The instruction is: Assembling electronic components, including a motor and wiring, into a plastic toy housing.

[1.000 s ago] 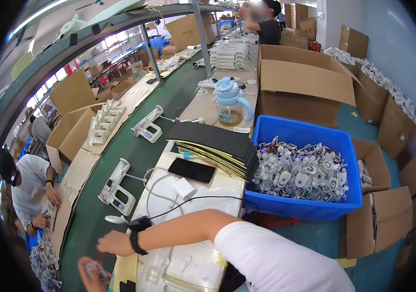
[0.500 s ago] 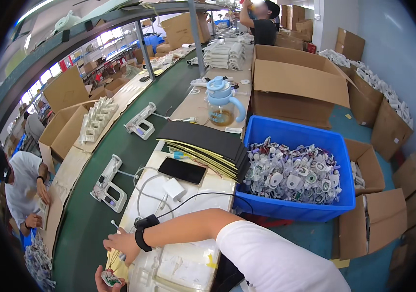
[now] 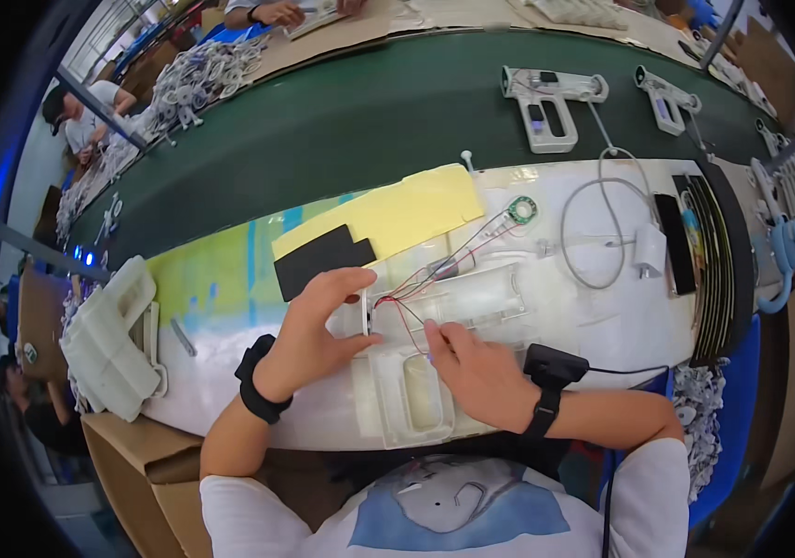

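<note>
My left hand [image 3: 314, 321] grips a small flat white plastic part [image 3: 366, 312] between thumb and fingers, held edge-on. Thin red and black wires [image 3: 407, 290] run from this part to a round green circuit board [image 3: 521, 210] lying on the bench. Pinched together, the fingertips of my right hand [image 3: 477, 372] meet a thin wire just right of the part. Beneath my hands lies a pale translucent handle-shaped housing [image 3: 416, 395], its long upper section [image 3: 472, 298] stretching to the right.
Black foam [image 3: 318, 265] and a yellow sheet [image 3: 388, 219] lie beyond my hands. White housings [image 3: 114, 344] are stacked left. A charger [image 3: 649, 249] with cable, a phone [image 3: 674, 244] and black sheets [image 3: 723, 270] sit right. Two handle assemblies [image 3: 551, 139] rest on the green belt [image 3: 370, 121].
My view has swung left to face the bench. My right hand has drawn back from beyond the housing to near its middle; my left still holds the white part.
</note>
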The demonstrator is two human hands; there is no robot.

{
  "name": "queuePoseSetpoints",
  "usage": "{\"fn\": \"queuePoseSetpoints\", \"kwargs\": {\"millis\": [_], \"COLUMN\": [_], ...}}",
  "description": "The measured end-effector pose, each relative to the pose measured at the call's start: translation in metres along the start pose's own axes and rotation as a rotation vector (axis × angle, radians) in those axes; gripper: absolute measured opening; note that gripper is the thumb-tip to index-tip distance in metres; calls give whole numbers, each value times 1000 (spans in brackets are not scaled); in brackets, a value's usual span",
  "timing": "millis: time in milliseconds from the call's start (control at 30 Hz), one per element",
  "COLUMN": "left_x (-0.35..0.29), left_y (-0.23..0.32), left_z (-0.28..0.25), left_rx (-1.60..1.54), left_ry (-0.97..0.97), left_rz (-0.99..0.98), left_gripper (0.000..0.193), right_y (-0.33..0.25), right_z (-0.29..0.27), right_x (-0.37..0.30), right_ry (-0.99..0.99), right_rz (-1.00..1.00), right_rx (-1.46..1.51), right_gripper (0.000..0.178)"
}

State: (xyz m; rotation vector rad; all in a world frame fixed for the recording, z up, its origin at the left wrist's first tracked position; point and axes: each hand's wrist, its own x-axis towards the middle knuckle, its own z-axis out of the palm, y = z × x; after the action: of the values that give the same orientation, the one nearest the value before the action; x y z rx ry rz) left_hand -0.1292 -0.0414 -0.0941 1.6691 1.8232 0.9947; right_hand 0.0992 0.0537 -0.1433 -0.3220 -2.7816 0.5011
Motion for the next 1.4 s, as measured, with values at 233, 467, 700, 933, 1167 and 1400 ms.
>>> {"fn": "queuePoseSetpoints", "kwargs": {"millis": [233,467,700,933,1167,1400], "left_x": [-41,-84,-82,-82,-90,-102], "left_y": [24,37,28,33,17,0], "left_z": [16,56,47,48,56,64], "left_rx": [170,213,21,136,-89,71], "left_ry": [140,405,435,415,400,315], "left_rz": [-80,-255,-360,-371,-495,-255], "left_gripper": [65,67,71,69,72,77], "right_y": [-2,-10,-10,-16,-12,-8], "right_z": [-3,2,4,2,7,4], "right_x": [1,6,8,8,7,7], "right_ry": [-22,-86,-52,-92,-9,0], "right_rz": [-39,20,-14,20,-31,-34], "right_rx": [-266,-238,-242,-249,-285,-250], "right_gripper": [61,64,64,68,64,62]}}
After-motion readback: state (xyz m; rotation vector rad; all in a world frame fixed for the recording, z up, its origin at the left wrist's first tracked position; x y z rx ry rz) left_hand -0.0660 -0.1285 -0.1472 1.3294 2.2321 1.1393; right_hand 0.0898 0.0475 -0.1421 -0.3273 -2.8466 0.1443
